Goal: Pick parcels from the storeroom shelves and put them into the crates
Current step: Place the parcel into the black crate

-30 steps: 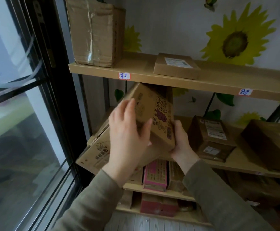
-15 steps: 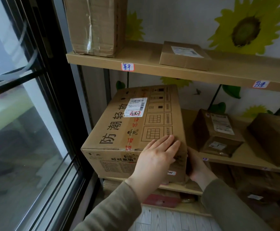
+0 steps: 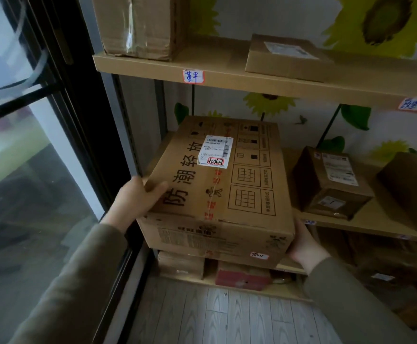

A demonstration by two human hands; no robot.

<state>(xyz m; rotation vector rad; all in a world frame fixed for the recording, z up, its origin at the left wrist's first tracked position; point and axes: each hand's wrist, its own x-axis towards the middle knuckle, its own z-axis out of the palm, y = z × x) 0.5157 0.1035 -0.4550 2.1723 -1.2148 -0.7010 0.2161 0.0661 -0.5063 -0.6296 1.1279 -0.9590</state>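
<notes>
Your left hand point(image 3: 138, 202) has slid from the top of the large cardboard box point(image 3: 217, 189) to its front left corner, thumb hooked over the top edge and gripping. Your right hand point(image 3: 304, 247) cups the lower right corner, but its fingers are hidden behind the box, so you cannot tell how they lie. The box sits at the left end of the middle shelf point(image 3: 366, 222), near a small brown parcel point(image 3: 331, 184).

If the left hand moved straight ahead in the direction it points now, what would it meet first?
The large cardboard box: the left hand grips its near left corner, thumb on top. Going on would probably push the box deeper onto the middle shelf; the depth behind it is unclear.
</notes>
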